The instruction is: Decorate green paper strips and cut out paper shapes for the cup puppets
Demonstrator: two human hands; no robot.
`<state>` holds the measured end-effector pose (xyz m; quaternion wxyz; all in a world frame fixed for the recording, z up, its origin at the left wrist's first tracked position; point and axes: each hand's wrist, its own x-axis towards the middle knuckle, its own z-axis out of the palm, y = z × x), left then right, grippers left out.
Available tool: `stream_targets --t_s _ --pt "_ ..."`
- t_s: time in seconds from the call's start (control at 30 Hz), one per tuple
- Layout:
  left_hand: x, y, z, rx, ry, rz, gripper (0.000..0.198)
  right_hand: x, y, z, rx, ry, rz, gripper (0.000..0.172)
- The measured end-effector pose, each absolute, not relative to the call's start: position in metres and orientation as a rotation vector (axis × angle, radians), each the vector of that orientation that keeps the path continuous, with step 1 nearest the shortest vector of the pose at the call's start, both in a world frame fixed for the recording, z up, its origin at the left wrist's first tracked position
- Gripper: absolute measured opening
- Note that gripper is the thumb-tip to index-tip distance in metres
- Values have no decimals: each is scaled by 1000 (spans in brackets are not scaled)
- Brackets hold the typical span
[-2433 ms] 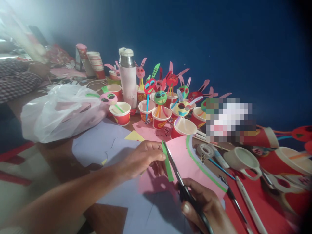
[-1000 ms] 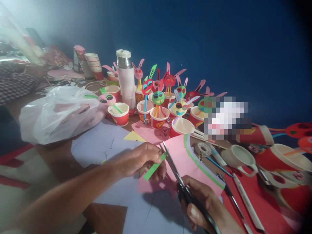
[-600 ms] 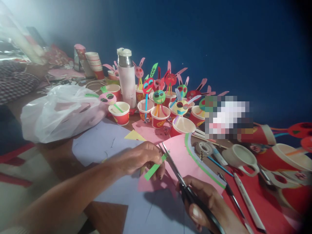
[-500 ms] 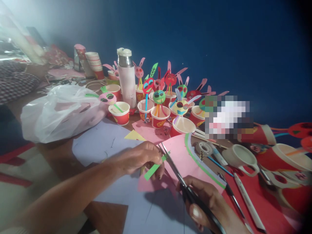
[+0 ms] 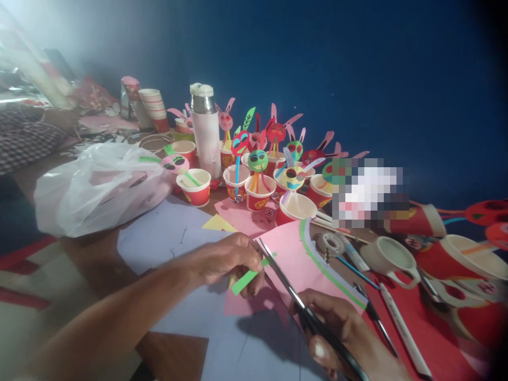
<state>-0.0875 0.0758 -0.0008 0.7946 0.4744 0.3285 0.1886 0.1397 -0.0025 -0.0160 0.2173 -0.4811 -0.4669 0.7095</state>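
Note:
Between the closed fingers of my left hand (image 5: 234, 262) is a narrow green paper strip (image 5: 246, 281), its lower end sticking out to the left. My right hand (image 5: 331, 323) is wrapped round the black handles of a pair of scissors (image 5: 291, 293). Their metal blades point up and left, slightly parted at the tips, and cross the strip's upper end beside my left fingers. Under the blades lies a pink paper sheet (image 5: 291, 248) with a green and pale curved edge. Pale blue paper (image 5: 190, 312) spreads below both hands.
Red paper cups (image 5: 260, 201) with colourful paper faces crowd the back, beside a white flask (image 5: 207, 137). A white plastic bag (image 5: 87, 206) sits at left. On the right are a tape roll (image 5: 332, 244), a mug (image 5: 383, 259), a white marker (image 5: 402, 328) and red paper (image 5: 440, 328).
The view has shifted very slightly. Both hands keep nearly the same place, and the scissor blades look a little closer together at the strip.

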Motion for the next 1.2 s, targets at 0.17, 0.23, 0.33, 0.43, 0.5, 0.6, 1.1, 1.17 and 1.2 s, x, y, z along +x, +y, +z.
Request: stream_targets --t_s 0.17,0.23,0.33,0.43,0.5,0.6,1.1,1.17,1.2 --pt "-89 77 -1 1019 692 393 22 142 0 -10 -1353 -1383 1979 71" --pt "-89 77 0 1037 687 380 23 143 -1 -10 -1357 -1398 1967 71" --pt "-89 76 1 1042 670 391 20 145 -1 -14 -1337 -1408 1969 71" --pt "-91 75 4 1009 587 412 15 151 0 -22 -1299 -1414 1873 66" --pt "-94 75 7 982 506 453 19 156 0 -28 -1252 -1395 1794 61" --pt "-101 76 13 997 468 613 21 159 0 -32 -1129 -1356 1773 55" --pt "-80 75 -7 552 521 778 15 149 -15 -45 -703 -1191 2043 49" --pt "-79 75 -6 518 560 771 17 152 -18 -46 -723 -1167 2080 52" --pt "-80 75 -5 512 570 763 19 153 -19 -46 -751 -1145 2092 52"
